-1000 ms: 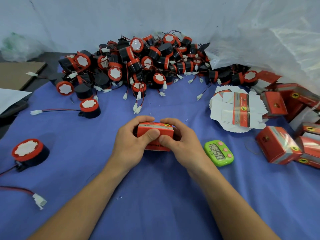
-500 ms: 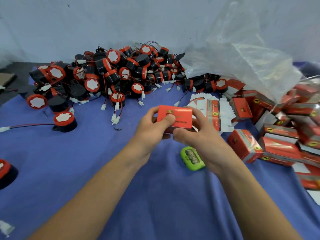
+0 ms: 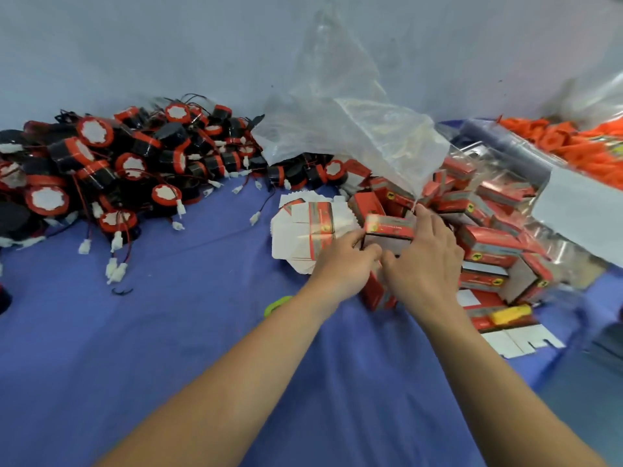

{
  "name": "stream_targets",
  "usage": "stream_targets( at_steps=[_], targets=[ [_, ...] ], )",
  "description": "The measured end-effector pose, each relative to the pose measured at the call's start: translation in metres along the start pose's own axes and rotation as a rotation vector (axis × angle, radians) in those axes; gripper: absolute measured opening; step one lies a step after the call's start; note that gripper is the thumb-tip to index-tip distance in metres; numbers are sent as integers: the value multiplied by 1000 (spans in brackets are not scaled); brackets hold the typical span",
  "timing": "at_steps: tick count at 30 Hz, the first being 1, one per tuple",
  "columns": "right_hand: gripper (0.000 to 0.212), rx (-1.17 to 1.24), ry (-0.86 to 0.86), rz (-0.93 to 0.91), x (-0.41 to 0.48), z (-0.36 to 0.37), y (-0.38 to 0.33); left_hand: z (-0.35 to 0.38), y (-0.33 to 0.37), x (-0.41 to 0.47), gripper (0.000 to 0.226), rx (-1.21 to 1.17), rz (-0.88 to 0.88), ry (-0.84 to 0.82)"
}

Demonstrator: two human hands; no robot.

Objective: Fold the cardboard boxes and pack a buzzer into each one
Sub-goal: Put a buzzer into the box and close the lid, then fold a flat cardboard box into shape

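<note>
Two hands on one carton, are we?

Yes. Our left hand [image 3: 344, 261] and right hand [image 3: 426, 261] sit close together, thumbs nearly touching, and both grip the folded red box [image 3: 388, 230]. Our left fingers curl at its left end. Our right fingers lie over its right end, with the thumb beneath.

Where do we hold it?

Between our hands, above the blue cloth [image 3: 168, 348] and just over a second red carton [image 3: 375, 293] that lies under our palms. We cannot tell whether its flaps are tucked, because the view blurs there.

And what lies around us?

Just left of our left hand is the stack of flat box blanks [image 3: 303, 230], white with a red band. Well beyond that to the left lies the heap of buzzers [image 3: 118, 170], black bodies with red rims, trailing wires and white plugs. Right of our right hand the folded boxes [image 3: 488, 241] lie in a jumble. A clear plastic bag [image 3: 357, 139] droops over them, just past our right fingertips. A green timer [image 3: 278, 303] peeks out from under our left forearm.
</note>
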State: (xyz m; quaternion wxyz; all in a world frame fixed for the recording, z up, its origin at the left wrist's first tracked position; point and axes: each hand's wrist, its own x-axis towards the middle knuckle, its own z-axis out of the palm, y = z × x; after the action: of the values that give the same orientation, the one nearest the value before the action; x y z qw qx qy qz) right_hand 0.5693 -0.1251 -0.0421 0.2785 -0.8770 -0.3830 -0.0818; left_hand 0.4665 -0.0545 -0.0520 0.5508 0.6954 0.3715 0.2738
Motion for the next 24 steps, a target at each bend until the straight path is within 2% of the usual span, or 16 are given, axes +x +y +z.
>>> stream_targets(
  at_steps=[2, 5, 9, 10, 13, 16, 19, 22, 24],
  targets=[
    [79, 14, 22, -68, -10, 6, -8, 1, -8, 1, 20, 42, 36, -25],
    [62, 68, 25, -233, -25, 16, -26, -12, -15, -1, 28, 38, -1, 38],
    [39, 140, -273, -437, -27, 32, -57, -47, -32, -9, 31, 150, 1, 205],
    [43, 94, -353, -466, -25, 39, -65, -58, -37, -11, 31, 180, 9, 234],
    [73, -128, -497, -452, -12, 61, -85, -90, -52, -20, 40, 293, -10, 288],
    [78, -196, -584, -430, -5, 77, -100, -117, -66, -33, 45, 378, -26, 283],
    [60, -345, -511, -565, -17, 86, -111, -135, -74, -45, 45, 390, -58, 321],
    [21, -460, -336, -707, -33, 85, -115, -144, -79, -54, 44, 319, -90, 382],
    [14, -520, -327, -802, -34, 83, -115, -143, -81, -59, 44, 270, -104, 389]
  ],
)
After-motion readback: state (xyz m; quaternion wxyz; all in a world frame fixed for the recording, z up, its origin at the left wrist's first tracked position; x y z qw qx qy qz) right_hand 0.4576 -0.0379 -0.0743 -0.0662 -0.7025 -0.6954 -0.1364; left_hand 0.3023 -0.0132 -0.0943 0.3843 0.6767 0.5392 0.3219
